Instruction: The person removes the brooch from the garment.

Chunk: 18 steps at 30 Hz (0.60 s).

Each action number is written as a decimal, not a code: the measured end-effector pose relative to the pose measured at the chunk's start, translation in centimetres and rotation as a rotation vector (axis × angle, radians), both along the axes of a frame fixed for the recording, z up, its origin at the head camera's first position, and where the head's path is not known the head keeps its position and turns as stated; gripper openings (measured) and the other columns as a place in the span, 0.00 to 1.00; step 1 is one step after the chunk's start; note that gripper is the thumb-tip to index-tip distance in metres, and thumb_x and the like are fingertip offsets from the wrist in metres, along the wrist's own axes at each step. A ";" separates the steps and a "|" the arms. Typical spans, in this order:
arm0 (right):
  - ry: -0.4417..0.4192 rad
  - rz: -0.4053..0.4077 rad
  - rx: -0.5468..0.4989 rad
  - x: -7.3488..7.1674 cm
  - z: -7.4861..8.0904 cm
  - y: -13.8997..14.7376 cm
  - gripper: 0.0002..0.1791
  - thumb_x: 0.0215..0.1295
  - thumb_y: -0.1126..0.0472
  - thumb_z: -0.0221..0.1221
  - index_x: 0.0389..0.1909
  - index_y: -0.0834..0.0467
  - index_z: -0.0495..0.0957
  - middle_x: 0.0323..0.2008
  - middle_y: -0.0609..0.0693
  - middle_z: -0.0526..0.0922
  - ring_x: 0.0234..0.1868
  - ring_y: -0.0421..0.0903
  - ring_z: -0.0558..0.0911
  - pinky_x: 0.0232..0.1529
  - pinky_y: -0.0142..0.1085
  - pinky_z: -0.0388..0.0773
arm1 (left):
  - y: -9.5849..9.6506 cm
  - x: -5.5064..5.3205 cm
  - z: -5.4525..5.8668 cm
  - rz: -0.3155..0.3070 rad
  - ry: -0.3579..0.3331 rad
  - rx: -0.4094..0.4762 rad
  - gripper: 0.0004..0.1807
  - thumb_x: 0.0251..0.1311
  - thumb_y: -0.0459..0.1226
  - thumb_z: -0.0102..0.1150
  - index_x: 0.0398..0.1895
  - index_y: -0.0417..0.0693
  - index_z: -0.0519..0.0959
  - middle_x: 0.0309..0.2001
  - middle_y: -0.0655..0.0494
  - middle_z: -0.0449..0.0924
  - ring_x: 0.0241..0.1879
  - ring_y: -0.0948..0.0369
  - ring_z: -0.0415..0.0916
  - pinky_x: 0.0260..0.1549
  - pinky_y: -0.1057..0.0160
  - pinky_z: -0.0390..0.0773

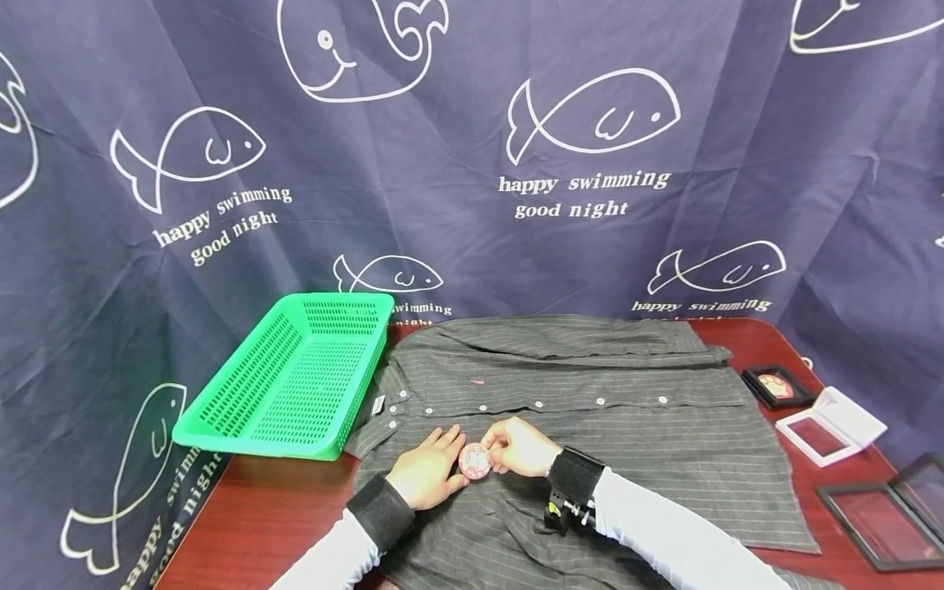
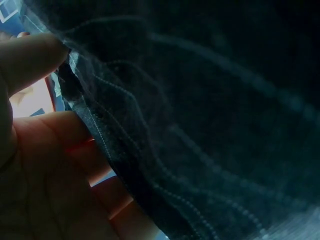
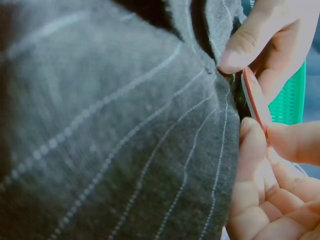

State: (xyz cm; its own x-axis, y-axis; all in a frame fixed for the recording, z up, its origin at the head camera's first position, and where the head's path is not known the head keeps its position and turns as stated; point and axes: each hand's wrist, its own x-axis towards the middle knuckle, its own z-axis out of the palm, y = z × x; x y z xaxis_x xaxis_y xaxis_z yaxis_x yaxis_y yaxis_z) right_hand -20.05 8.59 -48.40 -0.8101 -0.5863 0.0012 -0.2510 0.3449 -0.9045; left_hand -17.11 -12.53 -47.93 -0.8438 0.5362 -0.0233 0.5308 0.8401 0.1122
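A dark grey pinstriped shirt [image 1: 664,459] with white buttons lies spread over the table. On its front is a round badge [image 1: 475,461] with a pinkish-red rim. My right hand [image 1: 522,447] pinches the badge's right edge between thumb and fingers. Seen from the right wrist, the badge [image 3: 254,97] stands almost edge-on against the cloth. My left hand [image 1: 426,474] rests on the shirt with fingers spread, its thumb tip close to the badge's lower left. The left wrist view has the left palm [image 2: 45,175] beside the striped cloth [image 2: 210,110]. The back of the badge is hidden.
A green perforated basket [image 1: 339,447] stands at the left, against the collar side. Along the right edge are a black case [image 1: 755,385] with a paw-print disc, an open white frame [image 1: 851,414] and an open black frame [image 1: 829,496]. A patterned curtain [image 1: 457,164] hangs behind.
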 end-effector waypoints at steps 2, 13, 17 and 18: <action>-0.006 -0.001 0.003 0.0 0.1 0.1 0.08 0.54 0.77 0.54 0.35 0.72 0.79 0.24 0.61 0.84 0.22 0.40 0.80 0.26 0.32 0.82 | 0.0 -0.1 0.0 0.005 0.004 0.001 0.35 0.58 0.50 0.64 0.64 0.40 0.72 0.68 0.46 0.71 0.65 0.44 0.71 0.57 0.48 0.76; 0.025 -0.019 -0.020 0.7 0.7 0.8 0.09 0.54 0.76 0.52 0.35 0.71 0.78 0.23 0.60 0.83 0.22 0.39 0.79 0.26 0.29 0.80 | 0.1 -0.4 -0.5 0.028 -0.017 0.001 0.36 0.58 0.52 0.62 0.66 0.41 0.72 0.69 0.48 0.70 0.66 0.45 0.69 0.58 0.48 0.75; 0.052 -0.044 -0.072 0.7 1.0 1.6 0.10 0.55 0.75 0.53 0.37 0.72 0.78 0.25 0.63 0.83 0.23 0.36 0.78 0.28 0.30 0.80 | 0.1 -0.2 -0.1 0.025 -0.028 -0.007 0.36 0.59 0.52 0.62 0.66 0.41 0.71 0.69 0.47 0.69 0.66 0.45 0.69 0.60 0.49 0.74; 0.048 -0.055 -0.091 0.7 1.2 1.8 0.10 0.55 0.75 0.53 0.38 0.73 0.78 0.25 0.64 0.83 0.24 0.36 0.79 0.29 0.31 0.81 | 0.1 -0.2 -0.1 0.025 -0.031 -0.007 0.36 0.59 0.52 0.62 0.66 0.41 0.71 0.69 0.47 0.69 0.66 0.45 0.69 0.60 0.49 0.74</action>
State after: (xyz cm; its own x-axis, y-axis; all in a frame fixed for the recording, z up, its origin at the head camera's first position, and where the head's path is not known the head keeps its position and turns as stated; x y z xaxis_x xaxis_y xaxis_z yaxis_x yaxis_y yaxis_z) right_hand -19.31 10.40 -47.24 -0.8387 -0.5366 0.0925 -0.2782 0.2761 -0.9200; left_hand -17.28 -12.42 -48.01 -0.8559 0.5144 -0.0530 0.5057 0.8540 0.1225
